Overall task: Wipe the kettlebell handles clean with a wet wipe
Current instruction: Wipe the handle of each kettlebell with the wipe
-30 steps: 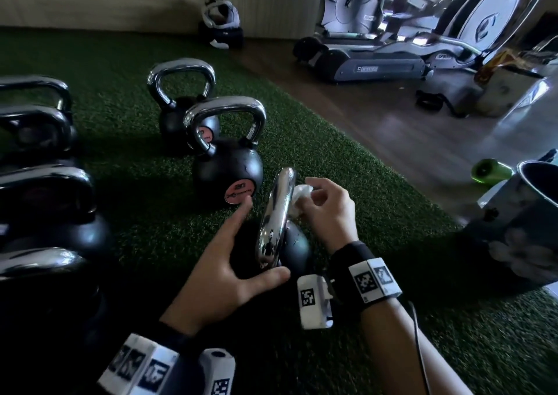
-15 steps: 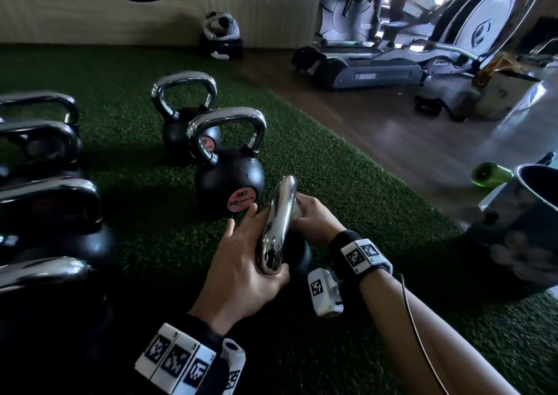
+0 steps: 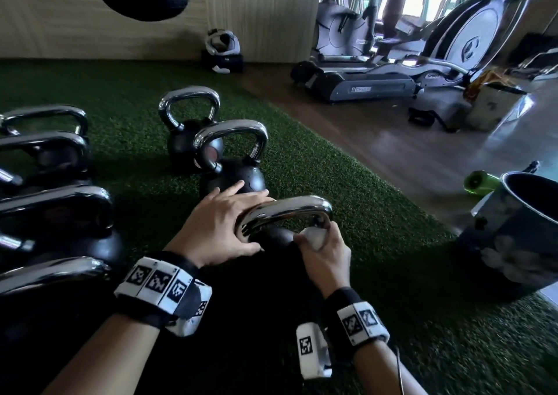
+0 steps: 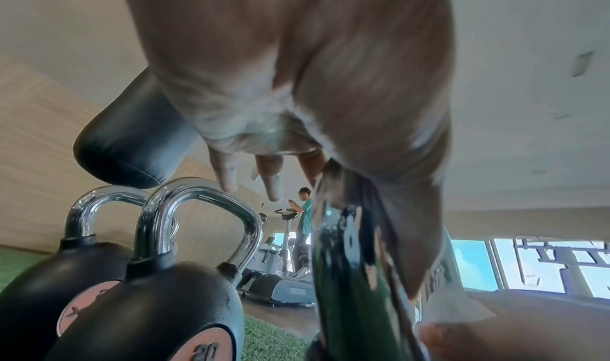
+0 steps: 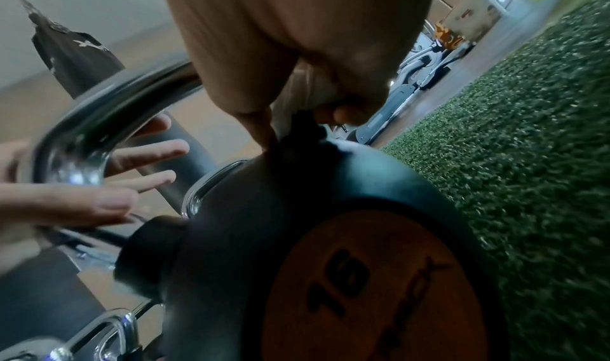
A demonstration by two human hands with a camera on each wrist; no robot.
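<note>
The black kettlebell [image 5: 330, 262] marked 16 stands on the green turf right in front of me, its chrome handle [image 3: 287, 210] lying crosswise in the head view. My left hand [image 3: 217, 225] rests over the handle's left corner, with the fingers [image 5: 148, 152] stretched out straight and the thumb lying under the bar. My right hand [image 3: 323, 249] grips a bunched white wet wipe [image 3: 314, 239] against the handle's right leg, just above the ball. In the right wrist view the wipe [image 5: 297, 98] shows between the curled fingers.
Two more kettlebells [image 3: 232, 159] [image 3: 190, 122] stand just beyond my hands, and a row of bigger ones [image 3: 54, 210] lines the left. A metal bucket [image 3: 519, 228] and green bottle [image 3: 480, 180] sit right. Elliptical machines [image 3: 377, 83] stand on the wood floor behind.
The kettlebell has turned, so its handle now shows side-on instead of end-on. My left hand moved onto the handle's left corner. My right hand slid the wipe down to the right leg.
</note>
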